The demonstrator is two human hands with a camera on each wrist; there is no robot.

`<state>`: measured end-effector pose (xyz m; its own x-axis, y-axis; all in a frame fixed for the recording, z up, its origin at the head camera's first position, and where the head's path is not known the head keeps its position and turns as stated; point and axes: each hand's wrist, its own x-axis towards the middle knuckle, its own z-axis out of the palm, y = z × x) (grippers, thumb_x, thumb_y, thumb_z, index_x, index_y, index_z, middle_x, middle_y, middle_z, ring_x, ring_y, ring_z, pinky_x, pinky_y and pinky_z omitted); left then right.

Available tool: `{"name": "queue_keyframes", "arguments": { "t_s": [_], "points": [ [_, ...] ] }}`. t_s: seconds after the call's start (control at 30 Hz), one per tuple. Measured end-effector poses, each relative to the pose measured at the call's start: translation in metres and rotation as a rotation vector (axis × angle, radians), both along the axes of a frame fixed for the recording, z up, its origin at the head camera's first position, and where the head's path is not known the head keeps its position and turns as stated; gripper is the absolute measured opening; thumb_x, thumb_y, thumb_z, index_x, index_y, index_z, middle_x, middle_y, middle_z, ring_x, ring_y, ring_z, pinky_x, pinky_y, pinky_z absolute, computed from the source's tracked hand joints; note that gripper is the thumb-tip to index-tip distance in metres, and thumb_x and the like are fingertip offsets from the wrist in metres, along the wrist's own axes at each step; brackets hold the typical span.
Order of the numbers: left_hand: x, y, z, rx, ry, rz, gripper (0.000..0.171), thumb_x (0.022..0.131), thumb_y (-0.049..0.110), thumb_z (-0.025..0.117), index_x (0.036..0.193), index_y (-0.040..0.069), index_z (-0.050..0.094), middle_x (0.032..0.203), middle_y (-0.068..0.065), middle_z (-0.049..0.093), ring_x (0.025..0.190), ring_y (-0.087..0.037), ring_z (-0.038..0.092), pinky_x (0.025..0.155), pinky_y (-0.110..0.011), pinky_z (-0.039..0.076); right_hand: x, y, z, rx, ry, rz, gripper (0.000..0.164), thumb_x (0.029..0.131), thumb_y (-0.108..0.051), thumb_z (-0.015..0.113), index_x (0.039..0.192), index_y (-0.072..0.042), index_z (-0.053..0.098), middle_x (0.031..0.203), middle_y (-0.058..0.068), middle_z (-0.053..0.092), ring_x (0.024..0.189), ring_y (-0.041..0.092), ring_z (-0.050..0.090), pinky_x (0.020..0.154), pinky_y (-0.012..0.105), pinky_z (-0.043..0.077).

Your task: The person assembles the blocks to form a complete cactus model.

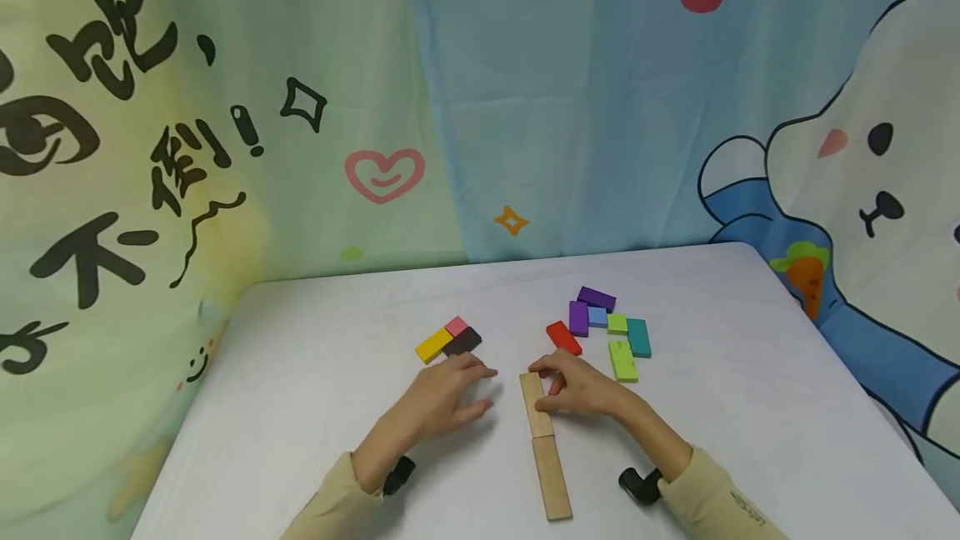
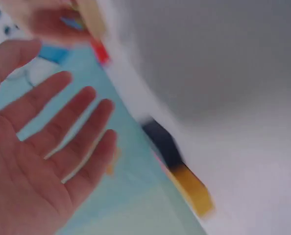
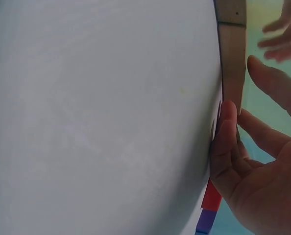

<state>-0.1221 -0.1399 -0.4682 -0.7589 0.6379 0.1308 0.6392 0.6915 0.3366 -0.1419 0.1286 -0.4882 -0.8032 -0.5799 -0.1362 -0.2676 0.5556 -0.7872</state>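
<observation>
Two plain wooden blocks, a far one point(image 1: 534, 415) and a near one point(image 1: 552, 477), lie end to end in a line on the white table. My right hand point(image 1: 577, 386) is at the far block's outer end, its fingers touching that end. In the right wrist view the thumb point(image 3: 268, 78) stands away from the other fingers, just above the block. My left hand point(image 1: 448, 394) hovers left of the blocks with its fingers spread, holding nothing. Beyond it sit a yellow block point(image 1: 434, 346), a black block point(image 1: 462, 341) and a pink block point(image 1: 456, 326), touching one another.
Past my right hand lie a red block point(image 1: 564, 337), purple blocks point(image 1: 578, 318), a blue block point(image 1: 597, 317), light green blocks point(image 1: 622, 361) and a teal block point(image 1: 639, 337). A printed curtain point(image 1: 525, 107) hangs behind the table's point(image 1: 315, 407) far edge.
</observation>
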Motion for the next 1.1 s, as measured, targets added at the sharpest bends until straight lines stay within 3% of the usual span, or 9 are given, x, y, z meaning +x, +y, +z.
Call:
{"name": "queue_keyframes", "arguments": {
  "t_s": [0.17,0.37,0.53,0.7,0.8,0.97,1.1],
  "points": [
    [0.032,0.036,-0.002,-0.113,0.013,-0.002,0.055,0.086,0.055,0.068,0.122,0.013,0.069,0.120,-0.001,0.061,0.099,-0.016,0.061,0.074,-0.030,0.053,0.000,0.003,-0.003,-0.006,0.000,-0.001,0.046,0.086,-0.016,0.076,0.126,0.002,0.060,0.109,0.011,0.056,0.079,0.012,0.055,0.073,0.023,0.048],
    [0.051,0.066,-0.017,-0.228,0.093,0.046,0.089,0.076,0.080,0.058,0.128,0.007,0.058,0.131,-0.009,0.054,0.109,-0.023,0.055,0.077,-0.035,0.052,-0.001,0.004,-0.002,-0.008,-0.002,0.017,0.047,0.086,-0.013,0.075,0.126,0.003,0.058,0.109,0.011,0.056,0.080,0.012,0.055,0.074,0.022,0.049],
    [0.053,0.077,-0.024,-0.303,0.138,0.083,0.103,0.071,0.087,0.055,0.133,0.004,0.053,0.129,-0.008,0.050,0.115,-0.023,0.049,0.083,-0.036,0.048,-0.008,0.006,0.006,0.006,0.069,-0.042,0.040,0.088,-0.005,0.071,0.125,0.004,0.060,0.107,0.012,0.062,0.081,0.014,0.055,0.074,0.024,0.049],
    [0.051,0.080,-0.021,-0.363,0.181,0.078,0.104,0.068,0.088,0.055,0.129,0.004,0.056,0.120,-0.006,0.051,0.111,-0.021,0.049,0.083,-0.034,0.047,-0.024,0.015,0.017,0.074,0.223,-0.221,0.032,0.088,-0.005,0.069,0.118,0.006,0.064,0.101,0.013,0.062,0.083,0.020,0.057,0.073,0.032,0.052],
    [0.050,0.081,-0.019,-0.376,0.182,0.070,0.105,0.068,0.089,0.055,0.128,0.003,0.056,0.117,-0.006,0.050,0.109,-0.021,0.049,0.083,-0.033,0.046,-0.033,0.028,0.021,0.139,0.266,-0.294,0.032,0.088,-0.006,0.069,0.117,0.007,0.064,0.102,0.017,0.061,0.085,0.024,0.059,0.075,0.038,0.053],
    [0.048,0.081,-0.018,-0.382,0.177,0.064,0.106,0.066,0.089,0.057,0.127,0.003,0.058,0.113,-0.005,0.050,0.107,-0.021,0.049,0.083,-0.033,0.047,-0.041,0.045,0.022,0.241,0.259,-0.289,0.037,0.089,-0.010,0.070,0.121,0.007,0.063,0.103,0.018,0.061,0.092,0.030,0.061,0.078,0.046,0.053],
    [0.047,0.082,-0.018,-0.391,0.197,0.059,0.104,0.063,0.090,0.058,0.123,0.005,0.061,0.108,-0.003,0.050,0.103,-0.019,0.050,0.080,-0.032,0.046,-0.044,0.050,0.019,0.234,0.237,-0.251,0.038,0.089,-0.011,0.070,0.122,0.007,0.062,0.097,0.014,0.064,0.088,0.028,0.062,0.076,0.043,0.053]
  ]
}}
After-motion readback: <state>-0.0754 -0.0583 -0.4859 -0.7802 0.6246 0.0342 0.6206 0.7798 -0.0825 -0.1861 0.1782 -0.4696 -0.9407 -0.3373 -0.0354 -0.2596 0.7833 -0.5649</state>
